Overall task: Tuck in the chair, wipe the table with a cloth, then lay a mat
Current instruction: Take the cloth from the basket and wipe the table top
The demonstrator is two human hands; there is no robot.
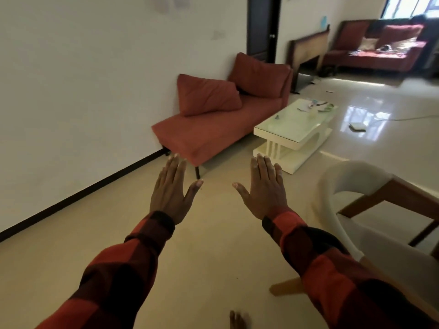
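Both hands flat and empty beside the chair

Just left of the white chair (356, 210), the left hand (169, 193) and right hand (263, 189) stretch out, fingers straight, holding nothing. Beyond the chair's back a wooden table (401, 193) is cut off by the frame edge; cloth and mat unseen.

— Any writing you can read from where you stand?
— None. The pale patches on the wall (171, 2) at the frame's upper left are too blurred for me to read.
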